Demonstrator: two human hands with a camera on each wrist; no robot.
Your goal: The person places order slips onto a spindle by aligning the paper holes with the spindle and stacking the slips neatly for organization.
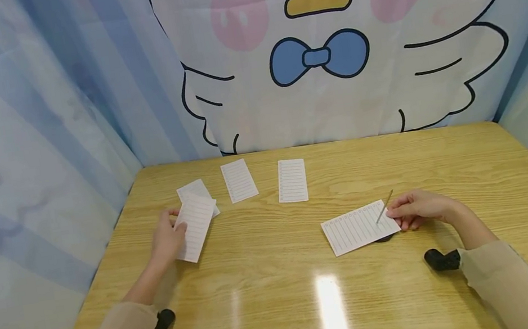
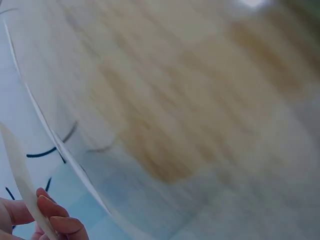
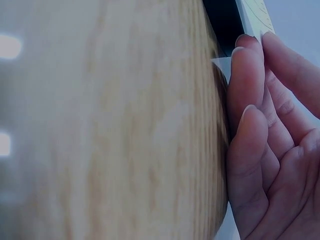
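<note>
In the head view my left hand (image 1: 167,238) pinches a white lined card (image 1: 196,226) between thumb and fingers. That card, tilted in the grip, partly covers another card (image 1: 196,188) on the table. The left wrist view shows the held card (image 2: 22,175) edge-on among the fingers. My right hand (image 1: 416,209) pinches the right end of a second lined card (image 1: 353,229), thumb and fingertips at its edge. A thin rod (image 1: 386,203), apparently of a receipt spike, slants up from this card's face. Part of a dark base (image 1: 385,238) shows beneath; the rest is hidden.
Two more lined cards, the left one (image 1: 239,180) and the right one (image 1: 291,181), lie apart near the wooden table's (image 1: 264,301) back edge. A patterned curtain (image 1: 326,104) hangs behind it. Black wrist devices, such as the right one (image 1: 442,259), sit at both sleeves.
</note>
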